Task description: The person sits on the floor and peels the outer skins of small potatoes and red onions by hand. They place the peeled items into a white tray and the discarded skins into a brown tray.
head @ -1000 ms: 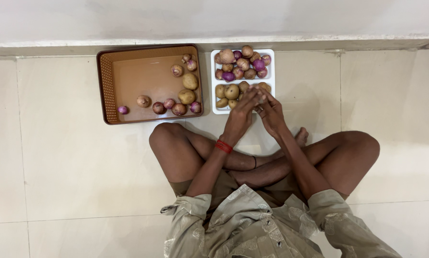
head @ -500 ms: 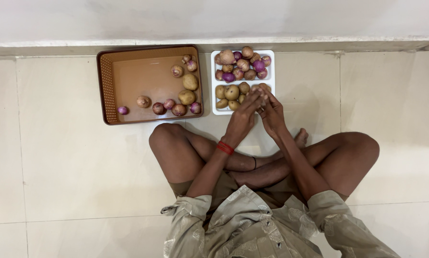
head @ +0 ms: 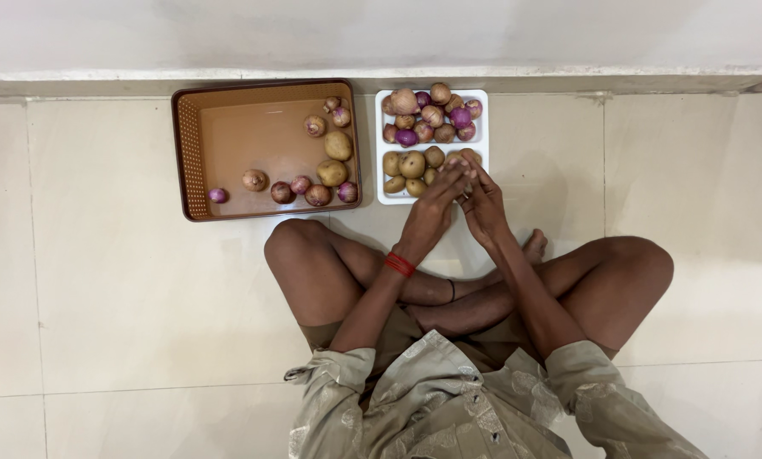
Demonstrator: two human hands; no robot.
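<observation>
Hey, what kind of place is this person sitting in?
Likely a home floor, perhaps near a kitchen: pale floor tiles meet a plain wall, and a brown tray and white tray of potatoes and onions sit there.

Brown basket-tray [head: 190, 153] on pale tiled floor [head: 101, 297], few potatoes and onions inside; white wall ledge [head: 228, 75] behind

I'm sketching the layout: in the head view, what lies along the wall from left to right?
Brown basket → small purple onion → two potatoes at its right side → white tray → both hands over the tray's near right corner.
</observation>
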